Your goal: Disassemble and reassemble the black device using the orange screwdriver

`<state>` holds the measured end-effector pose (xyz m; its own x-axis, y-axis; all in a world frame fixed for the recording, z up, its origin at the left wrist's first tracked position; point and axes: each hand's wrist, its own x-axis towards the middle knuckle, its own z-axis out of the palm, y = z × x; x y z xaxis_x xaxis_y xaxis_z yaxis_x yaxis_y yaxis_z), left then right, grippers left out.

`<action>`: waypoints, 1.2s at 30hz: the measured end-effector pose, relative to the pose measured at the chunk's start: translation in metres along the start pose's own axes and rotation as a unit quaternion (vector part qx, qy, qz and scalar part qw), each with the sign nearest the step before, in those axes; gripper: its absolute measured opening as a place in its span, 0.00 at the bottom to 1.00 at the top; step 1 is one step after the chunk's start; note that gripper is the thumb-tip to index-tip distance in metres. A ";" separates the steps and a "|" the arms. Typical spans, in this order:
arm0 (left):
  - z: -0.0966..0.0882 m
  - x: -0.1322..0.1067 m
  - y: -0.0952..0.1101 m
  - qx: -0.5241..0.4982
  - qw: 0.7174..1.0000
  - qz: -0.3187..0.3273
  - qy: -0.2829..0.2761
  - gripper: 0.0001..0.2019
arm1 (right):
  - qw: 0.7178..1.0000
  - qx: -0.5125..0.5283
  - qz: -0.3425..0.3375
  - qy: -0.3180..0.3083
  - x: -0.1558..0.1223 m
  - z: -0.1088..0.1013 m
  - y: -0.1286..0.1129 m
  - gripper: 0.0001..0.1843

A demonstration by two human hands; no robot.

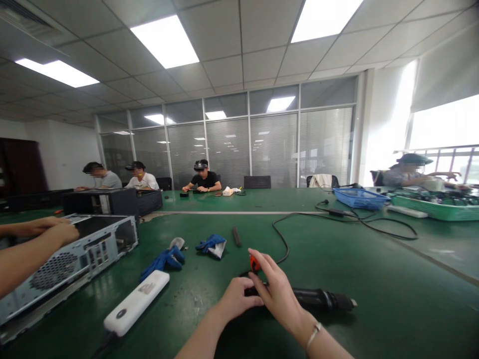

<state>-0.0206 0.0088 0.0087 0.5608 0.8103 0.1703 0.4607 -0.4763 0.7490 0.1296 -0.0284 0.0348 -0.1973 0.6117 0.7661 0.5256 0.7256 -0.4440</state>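
Near the table's front, a long black barrel-shaped tool (316,299) lies with its narrower, light-tipped end toward the right. My left hand (237,297) is closed, thumb and fingers around a black part at the tool's left side. My right hand (276,286), with a bracelet at the wrist, is just above and over the tool. Its thumb and long fingers close around a small orange piece (255,263), partly hidden behind the index finger. I cannot tell whether the orange piece is joined to the tool. A black cable (287,239) comes out behind my right hand.
A white power strip (137,301) and blue-grey gloves (164,262) are to the left, a second glove bundle (212,245) and dark bar (236,236) ahead. Another person's hands (56,230) rest on an open computer case (86,259). Baskets, blue (359,199) and green (436,209), stand right.
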 end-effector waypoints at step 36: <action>0.004 0.003 -0.011 0.024 1.000 0.010 0.006 0.10 | 0.998 0.041 0.018 -0.042 -0.005 0.003 0.002 0.31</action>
<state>-0.0208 0.0154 -0.0017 0.5623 0.8044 0.1919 0.4818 -0.5072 0.7146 0.1293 -0.0287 0.0288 -0.2501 0.6600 0.7084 0.4648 0.7237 -0.5101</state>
